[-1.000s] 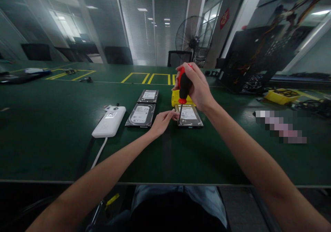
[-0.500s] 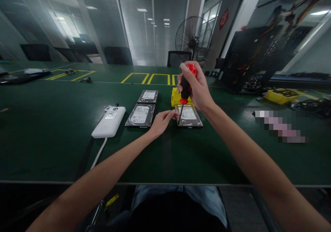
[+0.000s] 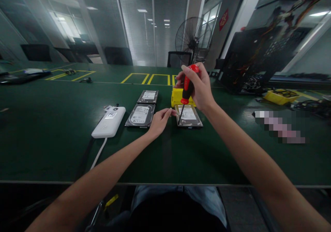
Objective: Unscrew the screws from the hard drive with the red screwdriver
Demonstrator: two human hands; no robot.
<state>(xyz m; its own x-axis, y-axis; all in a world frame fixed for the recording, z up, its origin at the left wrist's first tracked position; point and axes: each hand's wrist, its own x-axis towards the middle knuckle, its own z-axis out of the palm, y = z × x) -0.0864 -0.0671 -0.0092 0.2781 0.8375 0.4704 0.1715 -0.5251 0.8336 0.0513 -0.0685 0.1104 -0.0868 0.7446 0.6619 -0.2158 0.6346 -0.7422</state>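
My right hand grips a red and black screwdriver by its handle. The shaft points down, its tip at the near left corner of a hard drive lying flat with its label up. Beside that drive's left edge is my left hand, thumb and fingers drawn together near the shaft; what they hold, if anything, is too small to tell. Directly behind the drive sits a yellow case or box, partly hidden by my right hand and the screwdriver. Two more hard drives, a nearer one and a farther one, lie left of my hands.
A white power bank-like device with a cable lies at left on the green table. On the right are a blurred-out item, a yellow tray with cables and a black computer case.
My right hand has shifted slightly right, its fingers loosening and turning around the screwdriver handle. The handle leans a little more to the right. My left hand has drawn back slightly left.
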